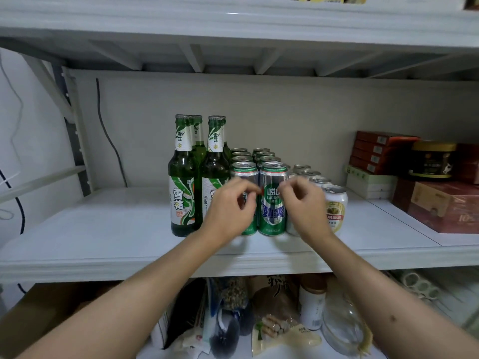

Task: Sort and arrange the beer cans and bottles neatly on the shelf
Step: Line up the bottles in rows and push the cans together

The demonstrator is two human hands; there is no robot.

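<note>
Green glass beer bottles (182, 177) stand in two short rows at the middle of the white shelf (103, 229). To their right, two rows of tall green cans (273, 203) run toward the back. A row of short white and gold cans (335, 208) stands right of those. My left hand (230, 208) hovers in front of the left front green can, fingers loosely curled. My right hand (304, 206) is in front of the gap between the right front green can and the white cans, fingers also loosely curled. Neither hand holds a can.
Red boxes (375, 151), a dark jar (432, 159) and a large red carton (445, 203) fill the shelf's right end. Its left part is bare white board. A shelf (233, 16) hangs overhead. Bags, jars and a glass bowl (342, 325) lie on the level below.
</note>
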